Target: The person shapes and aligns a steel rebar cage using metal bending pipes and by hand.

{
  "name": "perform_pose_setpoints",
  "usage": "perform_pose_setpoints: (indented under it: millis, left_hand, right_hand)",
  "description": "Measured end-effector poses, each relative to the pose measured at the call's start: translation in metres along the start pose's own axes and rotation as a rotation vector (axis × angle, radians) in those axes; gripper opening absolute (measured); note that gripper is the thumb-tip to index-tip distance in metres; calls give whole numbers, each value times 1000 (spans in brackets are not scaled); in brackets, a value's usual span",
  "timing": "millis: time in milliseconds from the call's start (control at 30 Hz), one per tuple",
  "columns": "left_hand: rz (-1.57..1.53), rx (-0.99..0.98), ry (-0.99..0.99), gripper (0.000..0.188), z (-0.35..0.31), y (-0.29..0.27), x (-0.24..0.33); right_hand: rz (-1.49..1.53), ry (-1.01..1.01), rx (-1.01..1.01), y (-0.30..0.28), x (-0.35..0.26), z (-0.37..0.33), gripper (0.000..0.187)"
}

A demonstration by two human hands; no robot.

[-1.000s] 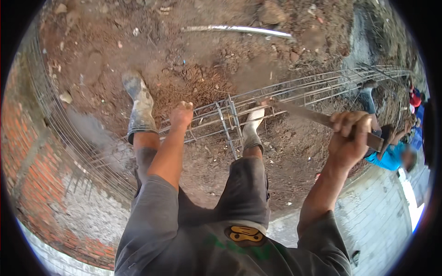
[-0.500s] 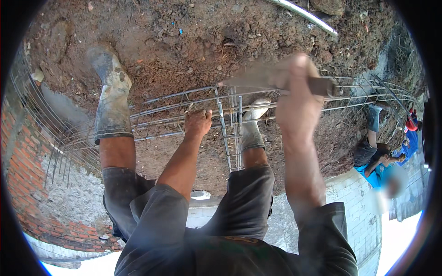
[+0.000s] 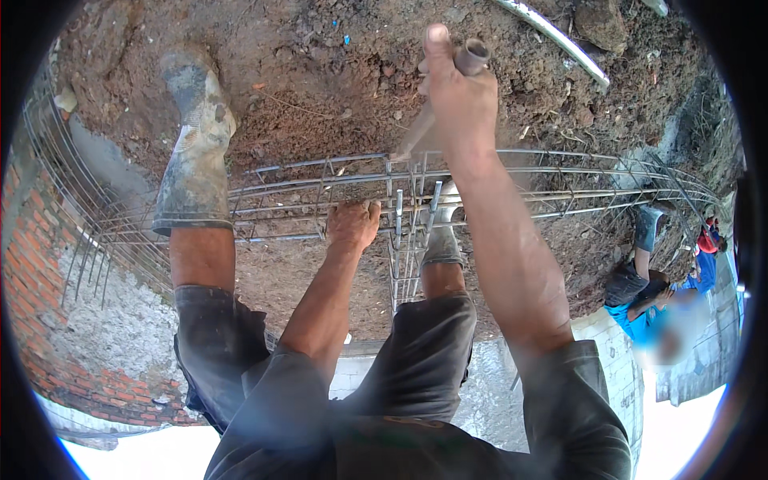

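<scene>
A long cage of thin steel rebar [image 3: 296, 186] runs across from left to right above brown soil. Another narrow bundle of rebar [image 3: 398, 240] meets it near the middle and points toward me. My left hand [image 3: 353, 225] is closed over the cage's near bars, left of that joint. Higher up, my right hand [image 3: 464, 104] grips a brown bar-like tool [image 3: 419, 130] with a hollow round end, thumb stretched along it. The tool slants down to the left, its lower end at the far bar by the joint. Its exact kind is unclear, and the fingers cover part of it.
My boots [image 3: 192, 160] stand either side of the joint. A pale pipe [image 3: 556, 36] lies on the soil at the far right. Another person [image 3: 640, 308] crouches at the right near the cage's end. A brick wall [image 3: 36, 276] and more rebar [image 3: 104, 232] are at left.
My right hand has moved up and left, swinging the tool from nearly level to a steep slant. The left hand still holds the cage. The view has shifted slightly.
</scene>
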State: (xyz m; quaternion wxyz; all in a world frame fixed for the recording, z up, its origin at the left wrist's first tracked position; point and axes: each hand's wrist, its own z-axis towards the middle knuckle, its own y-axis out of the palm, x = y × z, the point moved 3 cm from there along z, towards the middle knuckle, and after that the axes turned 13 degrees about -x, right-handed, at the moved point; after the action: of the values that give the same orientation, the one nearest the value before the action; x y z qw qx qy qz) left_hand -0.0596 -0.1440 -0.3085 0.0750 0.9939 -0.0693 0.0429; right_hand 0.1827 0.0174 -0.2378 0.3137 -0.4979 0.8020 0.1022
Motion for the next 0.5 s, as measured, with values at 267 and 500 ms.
perform_pose_setpoints:
  millis: [267,500]
  left_hand:
    - [15,7,-31,59,-5,1,1]
    - [-58,39,-23,60,-20,3,3]
  right_hand:
    - [-38,-11,-12,17,6,31,46]
    - [2,-236,-149,38,-14,48,38]
